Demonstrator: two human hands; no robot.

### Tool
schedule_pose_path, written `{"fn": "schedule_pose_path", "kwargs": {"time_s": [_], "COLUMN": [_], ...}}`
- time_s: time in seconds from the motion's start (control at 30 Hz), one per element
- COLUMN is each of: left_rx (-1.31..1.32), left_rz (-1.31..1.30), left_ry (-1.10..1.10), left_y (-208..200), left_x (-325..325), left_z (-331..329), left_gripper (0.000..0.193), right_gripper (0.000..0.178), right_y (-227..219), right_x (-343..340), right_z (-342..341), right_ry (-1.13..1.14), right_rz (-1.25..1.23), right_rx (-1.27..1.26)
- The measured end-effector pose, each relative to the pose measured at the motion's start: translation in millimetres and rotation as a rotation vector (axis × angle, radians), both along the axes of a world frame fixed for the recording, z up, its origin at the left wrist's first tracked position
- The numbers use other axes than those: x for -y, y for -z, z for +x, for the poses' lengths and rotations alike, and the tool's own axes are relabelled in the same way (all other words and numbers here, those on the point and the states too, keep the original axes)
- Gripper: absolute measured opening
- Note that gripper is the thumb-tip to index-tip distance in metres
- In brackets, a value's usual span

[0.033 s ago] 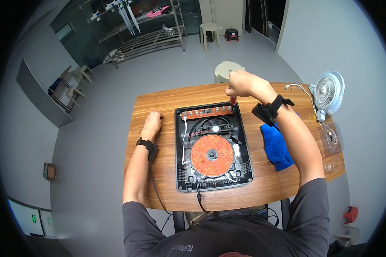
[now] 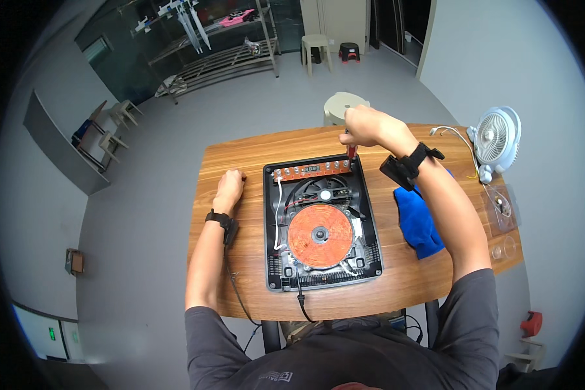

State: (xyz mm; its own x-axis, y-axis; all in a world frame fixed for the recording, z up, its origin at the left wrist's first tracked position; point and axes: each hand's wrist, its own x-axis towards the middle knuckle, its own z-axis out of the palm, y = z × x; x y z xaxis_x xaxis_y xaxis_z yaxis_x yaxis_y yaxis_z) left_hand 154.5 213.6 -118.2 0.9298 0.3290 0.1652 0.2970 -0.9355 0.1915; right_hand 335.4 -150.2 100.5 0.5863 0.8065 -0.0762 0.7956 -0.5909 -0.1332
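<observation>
An opened induction cooker (image 2: 368,214) lies on the table, its inside facing up. In its black housing sit a round orange coil (image 2: 305,244), a cooling fan (image 2: 325,195) and a long orange circuit board (image 2: 296,174) along the far edge. My right hand (image 2: 365,126) grips a red-handled screwdriver (image 2: 351,151), held upright over the board's right end; its tip is too small to make out. My left hand (image 2: 228,189) rests on the table left of the cooker, fingers curled around a small dark thing at the fingertips that I cannot identify.
On the wooden table (image 2: 240,286), a blue cloth (image 2: 417,224) lies to the right, partly beneath my right forearm. Farther right are a small fan (image 2: 495,136), a clear tray (image 2: 500,207) and a clear cup (image 2: 508,247). A black cord (image 2: 301,300) runs off the near edge.
</observation>
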Motion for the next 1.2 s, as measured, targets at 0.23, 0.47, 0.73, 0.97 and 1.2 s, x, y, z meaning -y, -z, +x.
{"fn": "schedule_pose_path", "kwargs": {"time_s": [0.23,0.47,0.73,0.97,1.2], "left_rx": [0.003,0.050,0.156,0.231,0.325], "left_rz": [0.064,-0.082,-0.325,-0.480,-0.747], "left_ry": [-0.018,-0.027,0.073,0.171,0.189], "left_y": [0,-26,-86,-119,-112], "left_x": [3,22,93,148,148], "left_z": [1,-9,-23,-42,-42], "left_gripper": [0.017,0.015,0.019,0.015,0.011], "right_gripper": [0.032,0.037,0.030,0.039,0.039], "right_y": [5,17,14,9,-4], "right_x": [-6,9,15,24,38], "right_z": [4,5,-17,-22,-24], "right_ry": [0.046,0.010,0.055,0.054,-0.081], "right_rz": [-0.073,0.075,0.038,0.046,0.439], "right_rx": [0.012,0.027,0.078,0.046,-0.029]}}
